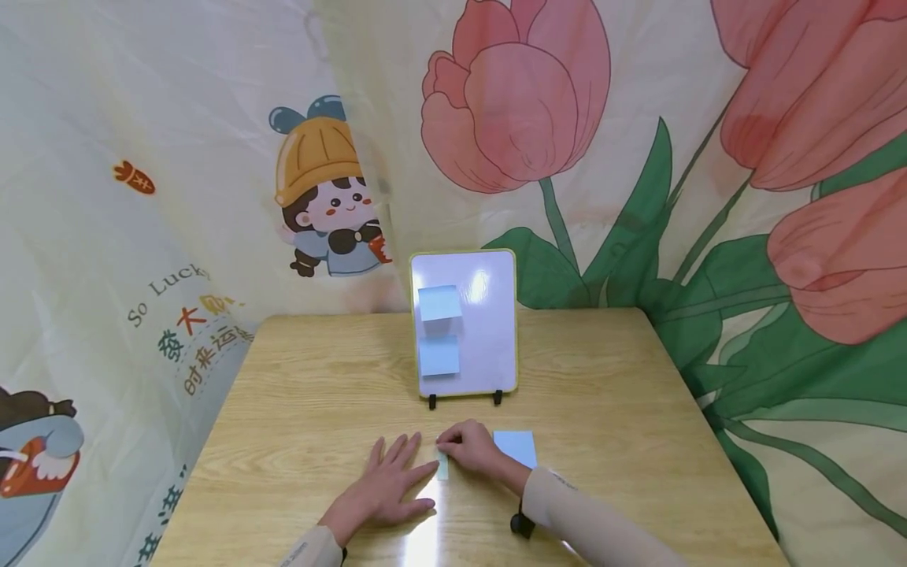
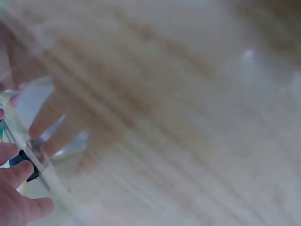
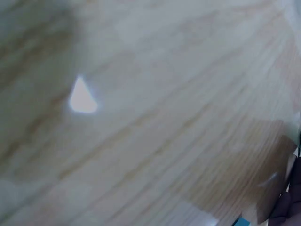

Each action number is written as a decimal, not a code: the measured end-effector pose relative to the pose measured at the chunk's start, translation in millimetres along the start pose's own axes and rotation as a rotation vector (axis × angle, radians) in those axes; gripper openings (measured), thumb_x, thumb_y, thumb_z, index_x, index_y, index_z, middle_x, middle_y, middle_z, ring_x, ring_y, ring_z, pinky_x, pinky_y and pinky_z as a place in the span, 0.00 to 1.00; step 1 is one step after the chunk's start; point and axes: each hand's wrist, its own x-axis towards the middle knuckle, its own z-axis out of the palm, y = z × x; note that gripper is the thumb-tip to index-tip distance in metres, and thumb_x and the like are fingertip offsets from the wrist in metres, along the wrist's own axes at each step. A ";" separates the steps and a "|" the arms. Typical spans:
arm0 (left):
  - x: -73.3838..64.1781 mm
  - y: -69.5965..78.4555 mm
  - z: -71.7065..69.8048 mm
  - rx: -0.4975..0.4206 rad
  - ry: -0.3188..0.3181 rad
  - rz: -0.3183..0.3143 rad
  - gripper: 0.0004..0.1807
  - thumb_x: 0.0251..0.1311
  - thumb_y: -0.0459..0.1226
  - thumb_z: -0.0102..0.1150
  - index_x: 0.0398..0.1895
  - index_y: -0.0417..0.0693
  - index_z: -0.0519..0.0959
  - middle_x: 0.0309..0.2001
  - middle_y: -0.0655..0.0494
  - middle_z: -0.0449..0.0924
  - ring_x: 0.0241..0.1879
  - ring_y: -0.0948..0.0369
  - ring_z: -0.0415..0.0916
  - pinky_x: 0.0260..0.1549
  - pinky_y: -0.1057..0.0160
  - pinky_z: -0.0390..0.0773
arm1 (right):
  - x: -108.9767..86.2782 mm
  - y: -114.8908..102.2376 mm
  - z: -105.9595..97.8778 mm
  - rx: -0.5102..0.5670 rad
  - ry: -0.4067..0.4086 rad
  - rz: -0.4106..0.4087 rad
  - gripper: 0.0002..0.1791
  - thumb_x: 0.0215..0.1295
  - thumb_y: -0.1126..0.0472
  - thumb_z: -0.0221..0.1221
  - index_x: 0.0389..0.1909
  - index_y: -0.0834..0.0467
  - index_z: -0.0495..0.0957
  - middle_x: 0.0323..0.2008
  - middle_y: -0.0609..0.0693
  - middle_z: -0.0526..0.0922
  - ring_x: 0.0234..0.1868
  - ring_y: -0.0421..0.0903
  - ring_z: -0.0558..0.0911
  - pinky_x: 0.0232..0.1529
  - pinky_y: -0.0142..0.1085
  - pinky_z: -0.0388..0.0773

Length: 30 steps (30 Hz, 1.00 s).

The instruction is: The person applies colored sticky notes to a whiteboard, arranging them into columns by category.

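In the head view a narrow pale green-blue paper strip (image 1: 442,468) lies on the table between the two hands. My right hand (image 1: 473,447) has its thumb and forefinger pinched at the strip's far end. The left hand (image 1: 386,484) rests palm down with fingers spread, its forefinger close to the strip's left side. A blue sticky note (image 1: 516,447) lies beside the right hand, partly covered by that hand and wrist. The left wrist view catches the left fingers (image 2: 19,174) at its edge. Dark fingers (image 3: 284,205) fill a corner of the right wrist view.
A small whiteboard (image 1: 489,315) stands upright on black feet behind the hands. On its left half are an upper blue sticky note (image 1: 439,303) and a lower one (image 1: 439,356). The glossy wooden table (image 1: 298,409) meets a printed cloth backdrop (image 1: 397,79).
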 end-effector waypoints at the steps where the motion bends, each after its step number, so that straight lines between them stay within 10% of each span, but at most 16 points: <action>1: 0.8 -0.5 -0.2 -0.003 0.000 0.004 0.36 0.65 0.68 0.42 0.73 0.67 0.66 0.78 0.39 0.47 0.76 0.38 0.47 0.68 0.27 0.42 | 0.8 -0.8 -0.7 0.007 -0.005 0.013 0.06 0.63 0.58 0.66 0.36 0.55 0.90 0.37 0.45 0.90 0.41 0.41 0.86 0.44 0.33 0.81; 9: 3.5 -4.3 0.0 -0.016 0.005 0.001 0.38 0.64 0.68 0.43 0.73 0.63 0.66 0.78 0.38 0.46 0.76 0.38 0.47 0.67 0.27 0.43 | 4.4 -3.6 -3.0 0.039 -0.023 0.055 0.07 0.65 0.58 0.64 0.33 0.54 0.89 0.33 0.44 0.89 0.36 0.36 0.83 0.38 0.31 0.78; 20: 9.0 -4.7 -3.9 -0.006 0.001 -0.009 0.39 0.64 0.69 0.43 0.75 0.66 0.62 0.79 0.40 0.45 0.76 0.39 0.46 0.69 0.28 0.44 | -12.9 5.2 -4.9 -0.368 -0.066 -0.388 0.16 0.63 0.54 0.65 0.49 0.55 0.83 0.47 0.45 0.87 0.50 0.43 0.84 0.53 0.38 0.80; 30: 10.8 -1.9 -3.6 -0.034 -0.006 -0.015 0.39 0.64 0.69 0.43 0.75 0.66 0.62 0.79 0.41 0.45 0.76 0.39 0.46 0.69 0.28 0.43 | -23.5 2.4 -1.5 -0.610 -0.001 -0.455 0.22 0.62 0.52 0.64 0.56 0.55 0.80 0.54 0.46 0.84 0.55 0.44 0.83 0.51 0.40 0.80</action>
